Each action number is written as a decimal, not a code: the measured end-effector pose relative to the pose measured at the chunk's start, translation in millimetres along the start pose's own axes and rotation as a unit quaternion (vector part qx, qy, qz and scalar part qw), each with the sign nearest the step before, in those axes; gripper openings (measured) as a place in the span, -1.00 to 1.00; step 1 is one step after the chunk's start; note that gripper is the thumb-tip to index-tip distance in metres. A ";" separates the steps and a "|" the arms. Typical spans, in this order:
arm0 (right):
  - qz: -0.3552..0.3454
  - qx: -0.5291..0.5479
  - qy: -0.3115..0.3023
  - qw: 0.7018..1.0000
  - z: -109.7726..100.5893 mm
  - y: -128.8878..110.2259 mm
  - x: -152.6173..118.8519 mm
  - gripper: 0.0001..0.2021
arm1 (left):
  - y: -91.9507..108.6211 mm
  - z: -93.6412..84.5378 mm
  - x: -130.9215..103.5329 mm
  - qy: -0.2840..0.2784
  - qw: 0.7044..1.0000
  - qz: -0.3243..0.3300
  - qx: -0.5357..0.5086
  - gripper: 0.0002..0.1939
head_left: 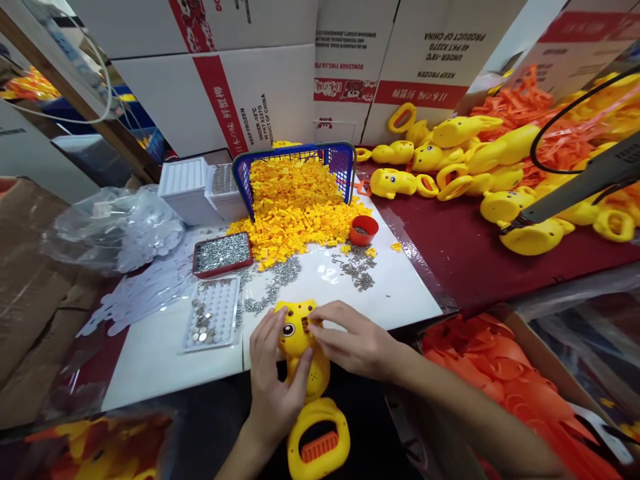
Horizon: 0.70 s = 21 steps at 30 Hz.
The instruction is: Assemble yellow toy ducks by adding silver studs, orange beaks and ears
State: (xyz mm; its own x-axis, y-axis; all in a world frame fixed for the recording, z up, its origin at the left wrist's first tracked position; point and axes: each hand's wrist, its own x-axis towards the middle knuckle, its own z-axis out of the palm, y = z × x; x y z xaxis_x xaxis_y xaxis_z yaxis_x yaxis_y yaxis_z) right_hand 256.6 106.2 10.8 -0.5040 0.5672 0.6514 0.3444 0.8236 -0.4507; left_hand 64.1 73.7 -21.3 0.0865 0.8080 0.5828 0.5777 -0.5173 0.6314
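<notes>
Where the white board [400, 293] meets the back of the table, got a blue basket [345, 163] tipped on its side, spilling small yellow plastic bits [295, 207] toward the middle. Next to that spill, a red tray [223, 253] packed with tiny metal pieces, and a little red cup [363, 229] on the other side. Closer to the front edge, a clear blister tray [213, 321] with a few button cells in its pockets. Loose metal springs [357, 272] scattered across the board. Stacked cardboard boxes [240, 87] along the back, heap of yellow toy bodies [465, 160] on the dark red cloth at the right edge. At the front edge, left hand [275, 383] wrapped around a yellow toy [305, 373], fingers curled on its neck. Right hand [353, 340] laid over the toy's head, fingertips pinching something small at the top; can't tell what.
</notes>
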 end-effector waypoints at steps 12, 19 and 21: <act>0.063 0.015 -0.046 0.997 -1.0 0.0 18.5 -0.78 | -5.0 -1.7 -1.4 -0.028 0.996 -0.073 -0.049 -0.31; 0.088 0.025 -0.126 0.988 -7.5 35.4 -0.9 -0.68 | -4.2 -6.4 1.8 -0.051 0.998 -0.023 -0.013 -0.39; 0.178 -0.017 -0.061 0.982 -12.3 57.2 0.2 -0.72 | 2.0 -7.1 6.3 -0.054 0.998 0.015 0.027 -0.48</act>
State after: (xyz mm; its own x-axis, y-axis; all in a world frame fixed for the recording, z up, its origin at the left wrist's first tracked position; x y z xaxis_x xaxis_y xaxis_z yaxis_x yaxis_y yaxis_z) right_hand 286.0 153.4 -7.3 -0.4373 0.8164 0.3773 0.5411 0.5739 -0.6147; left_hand 60.0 75.7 -12.7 0.1896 0.8194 0.5409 0.6167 -0.5281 0.5838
